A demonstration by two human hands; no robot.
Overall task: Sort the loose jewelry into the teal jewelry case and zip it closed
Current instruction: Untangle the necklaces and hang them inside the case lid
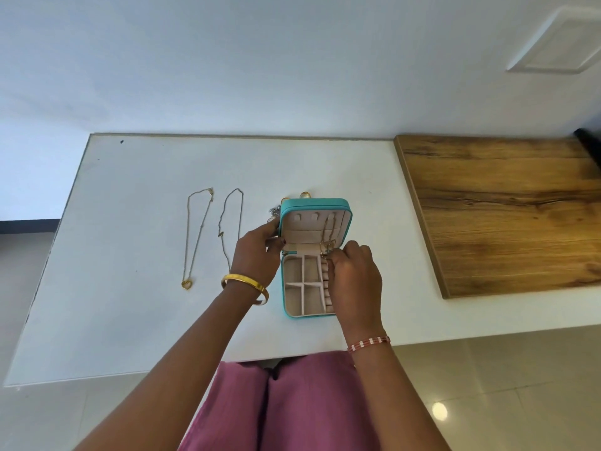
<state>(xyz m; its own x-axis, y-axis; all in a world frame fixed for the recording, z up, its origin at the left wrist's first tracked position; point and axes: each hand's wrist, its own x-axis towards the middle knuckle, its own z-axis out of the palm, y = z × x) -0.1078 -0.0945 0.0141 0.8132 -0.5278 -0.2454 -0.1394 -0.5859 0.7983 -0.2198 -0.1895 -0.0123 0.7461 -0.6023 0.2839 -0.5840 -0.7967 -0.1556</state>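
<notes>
The teal jewelry case (285, 307) stands open on the white table, its lid upright and its beige compartments showing. My left hand (257, 252) grips the lid's left edge. My right hand (354, 275) pinches a thin gold necklace (327, 232) that hangs down the inside of the lid from a hook. Left of the case lie two loose chains: one with a gold heart pendant (195, 236) and a plain one (232, 219). Gold rings (305, 195) and small silver pieces (274, 212) sit behind the lid, partly hidden.
A wooden board (507, 213) lies on the table to the right of the case. The white table (130, 304) ends at a front edge close to my lap, and a white wall rises behind it.
</notes>
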